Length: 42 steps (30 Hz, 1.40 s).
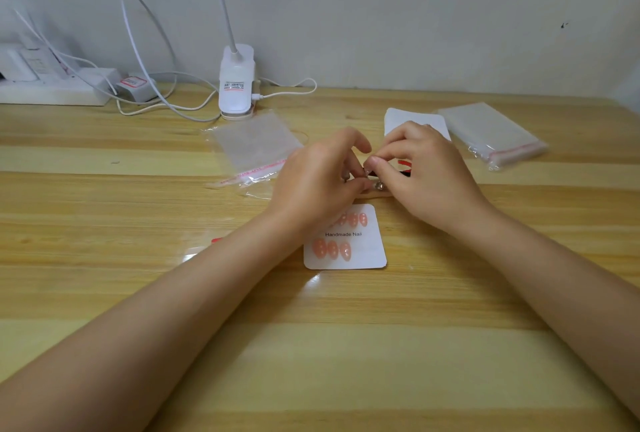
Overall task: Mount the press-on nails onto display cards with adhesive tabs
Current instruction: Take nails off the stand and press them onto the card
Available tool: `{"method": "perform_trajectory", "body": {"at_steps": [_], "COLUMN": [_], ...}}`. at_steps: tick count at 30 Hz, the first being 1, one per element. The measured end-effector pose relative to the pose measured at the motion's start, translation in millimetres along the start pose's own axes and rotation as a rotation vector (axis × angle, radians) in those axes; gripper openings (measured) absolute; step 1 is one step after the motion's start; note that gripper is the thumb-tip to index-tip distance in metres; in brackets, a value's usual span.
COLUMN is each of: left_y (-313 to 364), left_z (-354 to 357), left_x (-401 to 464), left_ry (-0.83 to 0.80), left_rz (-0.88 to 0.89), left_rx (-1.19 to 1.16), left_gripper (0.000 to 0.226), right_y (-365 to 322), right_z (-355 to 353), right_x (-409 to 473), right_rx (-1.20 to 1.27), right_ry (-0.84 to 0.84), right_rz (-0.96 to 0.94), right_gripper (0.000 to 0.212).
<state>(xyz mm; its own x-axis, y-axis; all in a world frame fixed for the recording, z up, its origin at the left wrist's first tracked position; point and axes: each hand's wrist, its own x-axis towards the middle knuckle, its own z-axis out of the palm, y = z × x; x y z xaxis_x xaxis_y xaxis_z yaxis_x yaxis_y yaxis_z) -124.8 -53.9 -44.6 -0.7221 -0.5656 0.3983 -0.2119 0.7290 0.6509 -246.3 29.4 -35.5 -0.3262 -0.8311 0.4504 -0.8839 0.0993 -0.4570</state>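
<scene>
Pale wooden desk point(450, 293) against a white wall, with a clip lamp point(237, 85) and clear bags point(254, 145) at the back; the left hand point(318, 182) and right hand point(426, 171) meet just beyond the white card point(367, 251), fingers curled and pinching something small between them, too hidden to name; the card lies flat near the front of the desk, its rows of pink nails point(332, 249) running left to right, each nail's long axis pointing away toward the wall; my guess is the tiny piece could slip or stick askew, since fingertips cover it.
</scene>
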Motion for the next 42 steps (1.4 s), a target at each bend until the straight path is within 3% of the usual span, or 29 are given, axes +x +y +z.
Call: {"method": "perform_trajectory", "body": {"at_steps": [5,13,16,19,25,33,42], "left_y": [-0.5,6.9,6.5,4.3,-0.7,-5.0,-7.1], "left_z": [-1.8,-20.1,-32.4,-43.9,-41.6,-37.0,-35.7], "left_x": [-0.8,0.6,-13.3,-33.1,-63.8,-66.3,-66.9], "left_ry": [-0.024,-0.194,-0.084,-0.042,-0.152,-0.218,-0.206], "left_rz": [0.007,0.043,0.201,0.323,0.423,0.418,0.392], "left_rx": [0.04,0.151,0.168,0.213,0.306,0.294,0.269], "left_gripper": [0.037,0.042,0.032,0.02,0.015,0.018,0.021], "right_y": [-7.3,-25.6,-25.8,-21.6,-19.9,-23.5,-23.3], "right_z": [-5.9,-23.1,-17.9,-9.5,-2.4,-2.9,-3.0], "right_x": [-2.2,-51.2,-65.1,-71.4,-74.1,-75.0,-76.3], "right_rx": [0.219,0.368,0.309,0.233,0.086,-0.154,-0.165], "right_ry": [0.078,0.02,-0.039,-0.057,-0.067,-0.08,-0.082], "right_rz": [0.172,0.043,-0.013,-0.05,-0.089,-0.249,-0.233], "right_gripper": [0.011,0.015,0.022,0.016,0.019,0.027,0.027]}}
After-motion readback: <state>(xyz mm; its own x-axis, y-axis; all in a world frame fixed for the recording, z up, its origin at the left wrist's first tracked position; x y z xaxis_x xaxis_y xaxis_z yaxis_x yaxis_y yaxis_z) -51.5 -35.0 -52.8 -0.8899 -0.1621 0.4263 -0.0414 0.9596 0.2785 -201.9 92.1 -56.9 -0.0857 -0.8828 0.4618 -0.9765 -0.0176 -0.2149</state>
